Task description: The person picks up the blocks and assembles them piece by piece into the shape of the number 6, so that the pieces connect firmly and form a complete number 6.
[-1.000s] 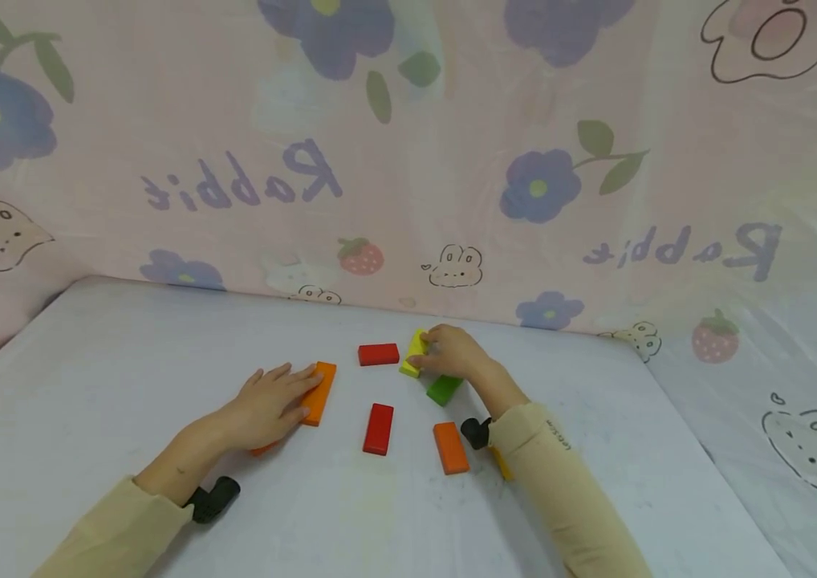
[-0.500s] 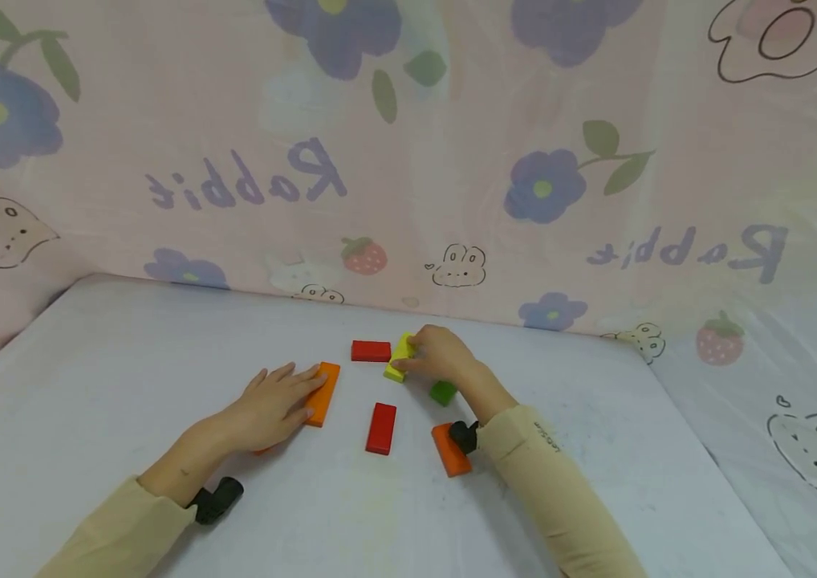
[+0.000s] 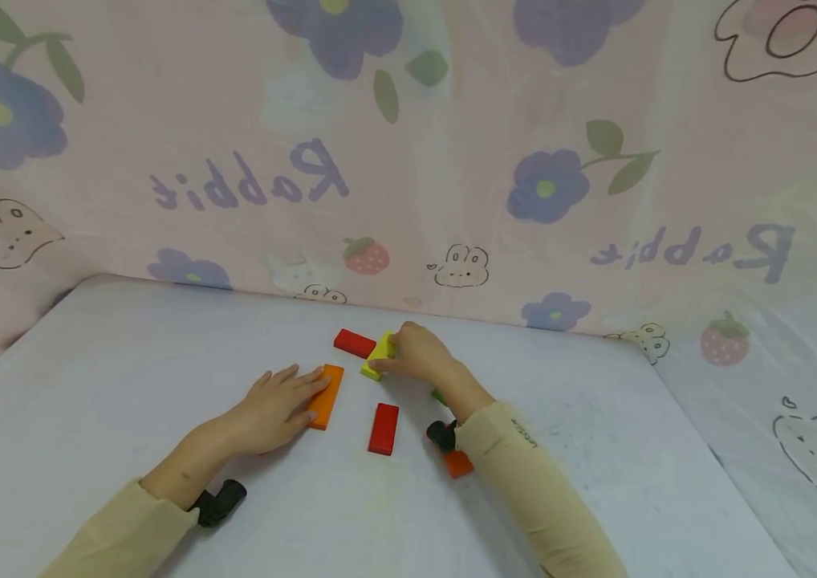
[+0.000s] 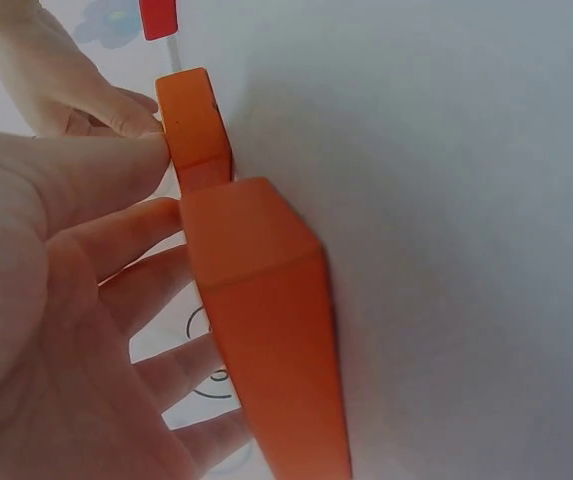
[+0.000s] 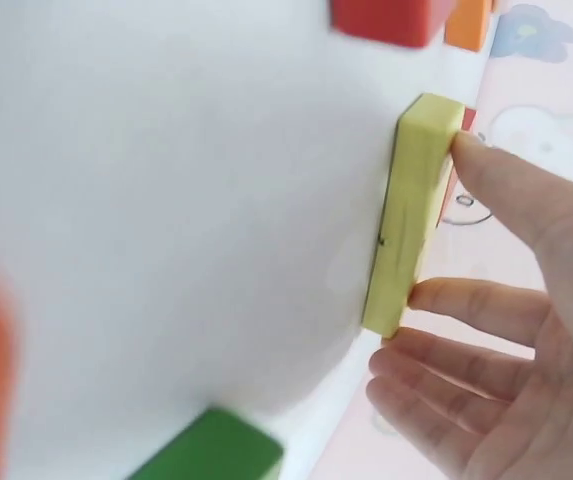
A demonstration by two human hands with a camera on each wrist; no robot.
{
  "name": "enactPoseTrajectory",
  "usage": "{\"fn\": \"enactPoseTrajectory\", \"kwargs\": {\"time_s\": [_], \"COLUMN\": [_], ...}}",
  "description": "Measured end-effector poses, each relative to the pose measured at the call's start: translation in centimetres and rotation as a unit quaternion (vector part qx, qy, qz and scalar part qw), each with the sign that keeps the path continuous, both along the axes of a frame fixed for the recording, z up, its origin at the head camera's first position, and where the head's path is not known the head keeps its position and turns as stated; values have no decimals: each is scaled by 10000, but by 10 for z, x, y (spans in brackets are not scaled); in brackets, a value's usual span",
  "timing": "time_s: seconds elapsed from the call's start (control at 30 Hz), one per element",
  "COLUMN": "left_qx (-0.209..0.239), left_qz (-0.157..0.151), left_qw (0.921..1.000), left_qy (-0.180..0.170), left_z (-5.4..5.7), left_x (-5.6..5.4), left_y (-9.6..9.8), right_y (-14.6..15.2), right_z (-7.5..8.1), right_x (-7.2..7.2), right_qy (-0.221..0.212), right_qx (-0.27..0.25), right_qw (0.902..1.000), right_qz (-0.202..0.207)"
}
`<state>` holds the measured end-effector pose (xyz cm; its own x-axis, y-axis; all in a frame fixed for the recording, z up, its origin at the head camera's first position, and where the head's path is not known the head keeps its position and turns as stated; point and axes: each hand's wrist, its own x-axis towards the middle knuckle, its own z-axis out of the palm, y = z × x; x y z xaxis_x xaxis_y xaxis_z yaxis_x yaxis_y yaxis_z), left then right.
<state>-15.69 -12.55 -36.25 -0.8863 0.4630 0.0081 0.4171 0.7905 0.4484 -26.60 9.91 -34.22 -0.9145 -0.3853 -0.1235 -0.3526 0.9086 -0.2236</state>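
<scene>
In the head view my left hand point(image 3: 271, 411) lies with spread fingers against an orange block point(image 3: 327, 397). The left wrist view shows the thumb at that block's side and a second orange block point(image 4: 271, 340) along the fingers; the hand covers this one from above. My right hand point(image 3: 419, 353) touches a yellow block point(image 3: 380, 357) at the back of the table. In the right wrist view its thumb and extended fingers meet the yellow block's long side, apart from one another. A red block point(image 3: 355, 343) sits at the yellow block's left, right against it in the head view.
Another red block point(image 3: 384, 429) lies between the hands. Under the right wrist, partly covered, are a green block point(image 3: 440, 396) and an orange block point(image 3: 458, 463). A patterned curtain point(image 3: 408, 160) rises behind the white table point(image 3: 163, 345).
My right hand has slid leftward with the yellow block. The back red block has shifted left and turned. The right forearm now covers more of the green and orange blocks. My left hand stays put.
</scene>
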Motion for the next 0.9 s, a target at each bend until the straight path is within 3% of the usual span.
{"fn": "enactPoseTrajectory", "kwargs": {"time_s": [0.27, 0.9], "left_qx": [-30, 107], "left_qz": [-22, -219], "left_qw": [10000, 9995], "left_qy": [15, -221], "left_z": [1, 3], "left_x": [0, -7], "left_y": [1, 2], "right_y": [-9, -24], "right_z": [0, -2], "right_x": [0, -4], "right_qy": [70, 214], "right_qx": [86, 27], "right_qw": [9998, 9996], "right_qz": [141, -158]}}
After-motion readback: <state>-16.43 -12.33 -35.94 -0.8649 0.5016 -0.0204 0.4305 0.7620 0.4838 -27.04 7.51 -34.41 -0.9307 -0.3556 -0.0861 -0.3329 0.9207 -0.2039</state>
